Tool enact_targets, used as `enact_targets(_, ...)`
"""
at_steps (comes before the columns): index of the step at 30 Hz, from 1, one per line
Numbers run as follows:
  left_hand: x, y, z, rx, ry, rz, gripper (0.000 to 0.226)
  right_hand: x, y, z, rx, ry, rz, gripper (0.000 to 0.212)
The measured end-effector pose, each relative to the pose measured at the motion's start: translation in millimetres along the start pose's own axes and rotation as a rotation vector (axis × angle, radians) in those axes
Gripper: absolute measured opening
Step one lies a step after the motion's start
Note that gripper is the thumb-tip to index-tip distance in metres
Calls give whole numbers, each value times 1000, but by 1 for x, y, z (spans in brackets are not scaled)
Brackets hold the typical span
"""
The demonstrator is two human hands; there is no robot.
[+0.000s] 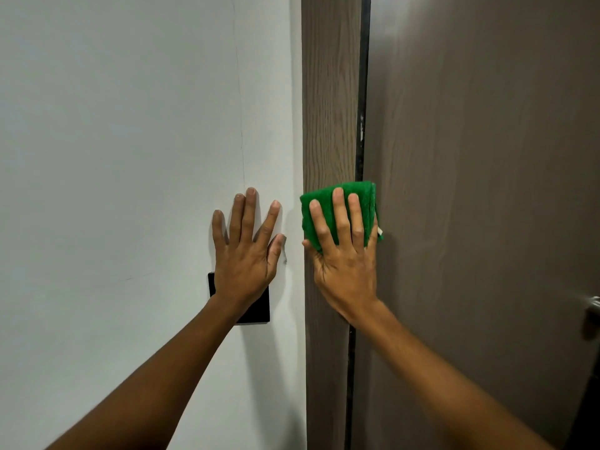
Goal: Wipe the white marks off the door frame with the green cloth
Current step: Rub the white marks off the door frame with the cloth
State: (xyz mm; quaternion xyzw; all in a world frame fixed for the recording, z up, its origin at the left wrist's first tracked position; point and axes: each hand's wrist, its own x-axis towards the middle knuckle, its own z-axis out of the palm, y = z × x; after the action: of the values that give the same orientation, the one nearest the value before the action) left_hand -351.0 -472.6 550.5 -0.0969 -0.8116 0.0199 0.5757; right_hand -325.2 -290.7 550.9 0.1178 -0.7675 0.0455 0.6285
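Observation:
A wood-grain door frame (329,92) runs top to bottom in the middle. A dark strip along its right edge carries small white marks (361,128). My right hand (344,254) presses a folded green cloth (368,198) flat against the frame and the strip, below those marks. Fingers cover much of the cloth. My left hand (246,251) lies flat on the white wall, fingers spread, holding nothing.
The white wall (130,157) fills the left half, with a thin vertical crack. A black square switch plate (256,310) sits under my left wrist. The brown door (487,157) fills the right, with a metal handle (592,308) at the right edge.

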Motion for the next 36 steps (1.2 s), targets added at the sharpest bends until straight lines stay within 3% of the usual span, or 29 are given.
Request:
enact_targets(6, 0, 0, -2, -6, -28, -6, 63, -71, -8, 3, -26, -128, -1, 62)
enact_targets(12, -7, 9, -28, -140, -145, -22, 61, -129, -25, -27, 48, -448, 79, 69)
enact_targets(15, -39, 24, -43, -219, -171, 19, 58, -136, -27, -48, 182, -573, 145, 60)
enact_targets(17, -70, 33, -50, -275, -175, 9, 53, -125, -21, -62, 196, -547, 124, 56)
enact_targets(20, -101, 45, -54, -278, -226, -16, 48, -103, -14, -71, 111, -449, 73, 68)
enact_targets(23, -100, 54, -56, -327, -305, -89, 48, -84, -9, -71, 26, -404, 310, 74)
enact_targets(26, -96, 57, -59, -384, -336, -134, 48, -76, -1, -70, 28, -475, 453, 62)
enact_targets(30, -107, 64, -68, -486, -397, -170, 59, -74, 7, -83, 239, -488, 534, 34)
enact_targets(34, -129, 77, -79, -710, -432, -100, 61, -98, 25, -115, 484, -490, 554, 30)
enact_targets(36, -143, 87, -86, -956, -529, -180, 50, -115, 39, -134, 689, -526, 680, 31)
